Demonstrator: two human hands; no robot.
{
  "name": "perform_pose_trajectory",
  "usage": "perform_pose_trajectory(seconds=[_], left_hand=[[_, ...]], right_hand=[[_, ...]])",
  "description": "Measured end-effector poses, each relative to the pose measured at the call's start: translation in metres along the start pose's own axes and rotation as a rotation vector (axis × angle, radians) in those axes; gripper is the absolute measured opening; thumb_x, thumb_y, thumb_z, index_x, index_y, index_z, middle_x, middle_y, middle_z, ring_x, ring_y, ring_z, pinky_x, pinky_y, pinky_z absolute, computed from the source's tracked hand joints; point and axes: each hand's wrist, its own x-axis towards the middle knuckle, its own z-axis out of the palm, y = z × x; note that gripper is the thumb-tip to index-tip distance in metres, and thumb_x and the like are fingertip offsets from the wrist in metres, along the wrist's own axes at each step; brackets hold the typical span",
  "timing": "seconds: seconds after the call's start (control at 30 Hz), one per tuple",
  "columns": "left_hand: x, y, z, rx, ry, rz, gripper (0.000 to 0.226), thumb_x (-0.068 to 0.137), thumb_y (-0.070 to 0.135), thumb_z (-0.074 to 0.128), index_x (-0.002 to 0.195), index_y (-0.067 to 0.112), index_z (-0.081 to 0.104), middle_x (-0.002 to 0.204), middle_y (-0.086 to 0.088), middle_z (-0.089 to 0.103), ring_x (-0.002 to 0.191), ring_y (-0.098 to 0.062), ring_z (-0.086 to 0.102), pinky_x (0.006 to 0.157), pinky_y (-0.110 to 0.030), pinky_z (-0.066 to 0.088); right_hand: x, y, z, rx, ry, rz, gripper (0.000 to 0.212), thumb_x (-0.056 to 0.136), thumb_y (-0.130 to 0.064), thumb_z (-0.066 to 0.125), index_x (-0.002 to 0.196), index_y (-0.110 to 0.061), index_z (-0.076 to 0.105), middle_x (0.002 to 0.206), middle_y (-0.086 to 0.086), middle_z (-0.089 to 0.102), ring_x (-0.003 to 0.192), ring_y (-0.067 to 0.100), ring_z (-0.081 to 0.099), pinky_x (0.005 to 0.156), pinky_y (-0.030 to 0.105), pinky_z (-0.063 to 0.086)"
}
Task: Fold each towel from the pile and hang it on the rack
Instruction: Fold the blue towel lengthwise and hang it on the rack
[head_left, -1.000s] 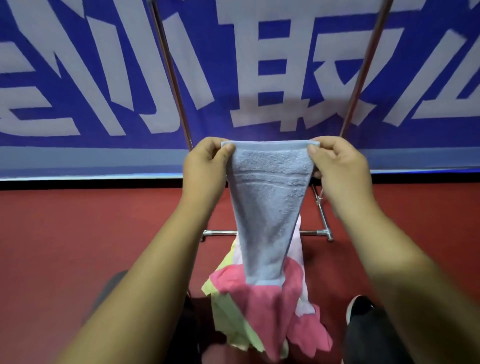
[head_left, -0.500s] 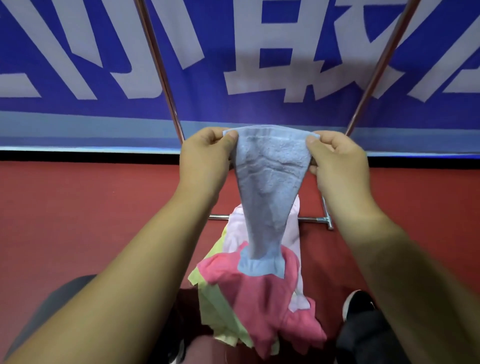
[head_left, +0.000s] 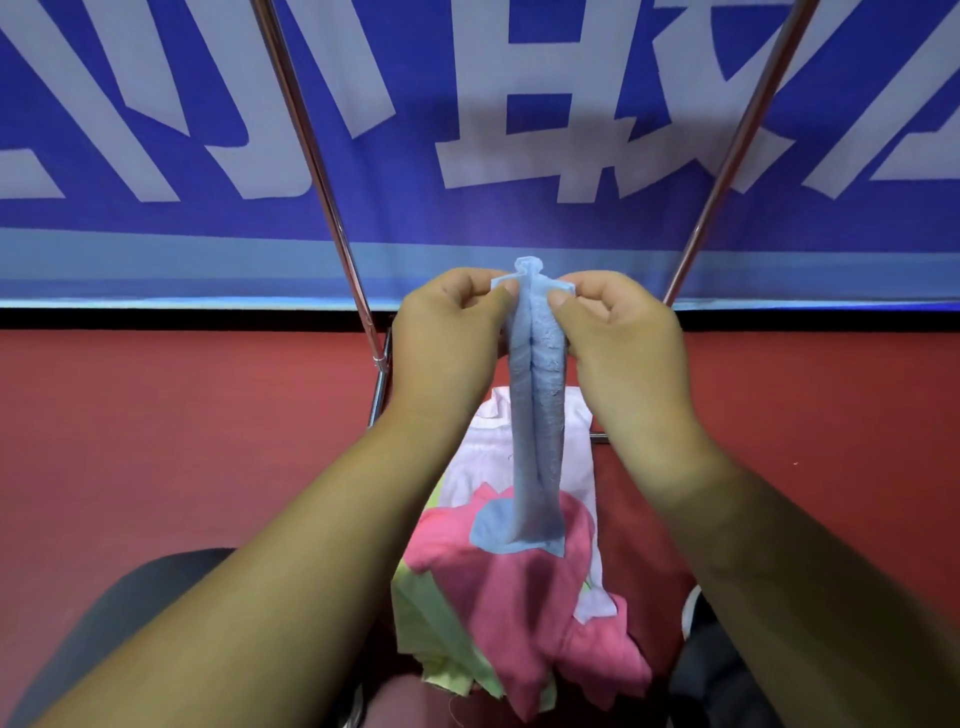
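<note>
Draws once-spread corners of light-blue terry towel (head_left: 535, 441) together at centre, pinching them with fingers of left hand (head_left: 447, 338) and right hand (head_left: 623, 338); leaves pink-green-white towel pile (head_left: 519, 597) below, metal rack (head_left: 321, 182) unhung.

The blue towel (head_left: 537, 415) is soft cloth with a fuzzy, bumpy face. The pile (head_left: 519, 597) at 6 o'clock is soft cloth too. The rack (head_left: 311, 156) poles at 11 and 1 o'clock are smooth, shiny metal. The red floor (head_left: 182, 441) looks dull.
</note>
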Motion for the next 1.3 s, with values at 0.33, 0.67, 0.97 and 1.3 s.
perform_pose_trajectory(seconds=[0.33, 0.67, 0.97, 1.3], left_hand=[[-0.020, -0.010, 0.029, 0.041, -0.104, 0.074, 0.027, 0.101, 0.020, 0.058, 0.110, 0.027, 0.082, 0.101, 0.005, 0.082, 0.102, -0.021, 0.079, 0.094, -0.049, 0.062], [-0.018, -0.012, 0.035, 0.100, -0.031, 0.158, 0.021, 0.101, 0.010, 0.071, 0.112, 0.022, 0.084, 0.108, -0.005, 0.070, 0.095, -0.010, 0.073, 0.089, -0.025, 0.060], [-0.007, -0.016, 0.033, 0.003, -0.081, 0.056, 0.039, 0.099, -0.005, 0.056, 0.127, 0.011, 0.078, 0.113, -0.001, 0.082, 0.110, -0.018, 0.077, 0.106, -0.041, 0.058], [-0.009, -0.006, 0.019, -0.021, -0.126, 0.000, 0.044, 0.094, -0.011, 0.054, 0.124, 0.009, 0.078, 0.105, -0.003, 0.083, 0.105, -0.017, 0.079, 0.102, -0.039, 0.061]], right_hand=[[-0.006, 0.005, -0.005, -0.023, 0.032, 0.021, 0.013, 0.101, -0.025, 0.067, 0.098, -0.025, 0.079, 0.082, -0.010, 0.079, 0.079, 0.012, 0.076, 0.079, 0.047, 0.064], [-0.002, 0.007, -0.006, 0.084, -0.035, 0.092, 0.020, 0.102, -0.019, 0.061, 0.099, -0.029, 0.077, 0.094, 0.001, 0.083, 0.099, 0.025, 0.080, 0.094, 0.056, 0.063], [0.004, 0.005, -0.008, 0.156, -0.065, 0.105, 0.028, 0.104, -0.008, 0.054, 0.114, -0.023, 0.076, 0.102, 0.002, 0.083, 0.104, 0.023, 0.080, 0.101, 0.052, 0.062], [0.003, -0.001, -0.012, 0.136, -0.148, 0.072, 0.034, 0.100, 0.000, 0.058, 0.112, -0.026, 0.076, 0.100, -0.005, 0.084, 0.097, 0.010, 0.080, 0.085, 0.028, 0.062]])
